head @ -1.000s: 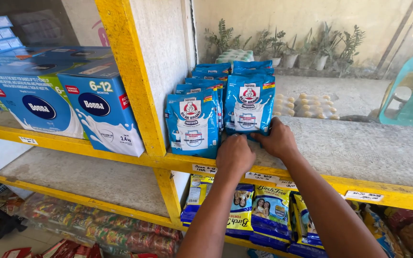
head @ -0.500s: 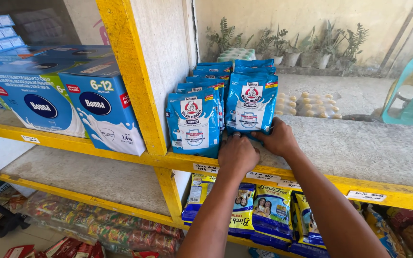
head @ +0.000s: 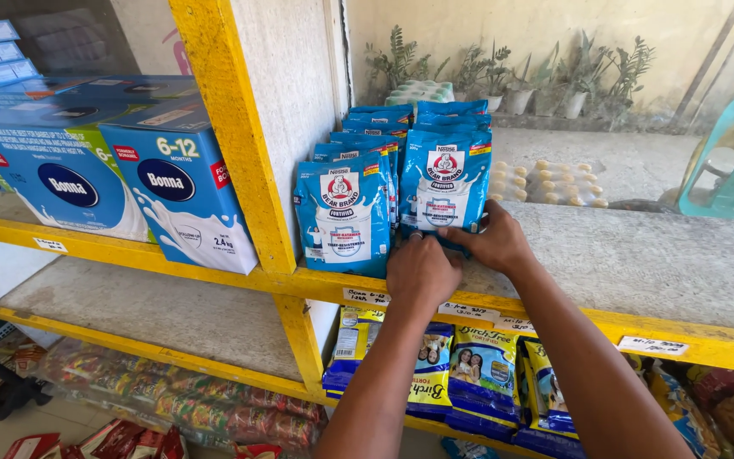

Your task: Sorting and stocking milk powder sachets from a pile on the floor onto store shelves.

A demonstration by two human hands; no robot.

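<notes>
Both hands are set at the foot of the front blue milk pouch (head: 445,183) in the right-hand row, which stands upright on the concrete shelf (head: 639,263) just behind its yellow front rail (head: 554,319). The left hand (head: 420,272) is curled against the pouch's lower left corner; the right hand (head: 496,242) pinches the bottom edge from the right, so the hands lie close together, clamped on the base.

The pouch is best steadied from the base, as here, and kept square to the rail and level with the front pouch of the left row (head: 343,217) touching it. The grip should be kept low so that the pouches behind (head: 448,109) are not toppled. The blue boxes (head: 142,183) beyond the yellow post (head: 235,136) stand well apart.
</notes>
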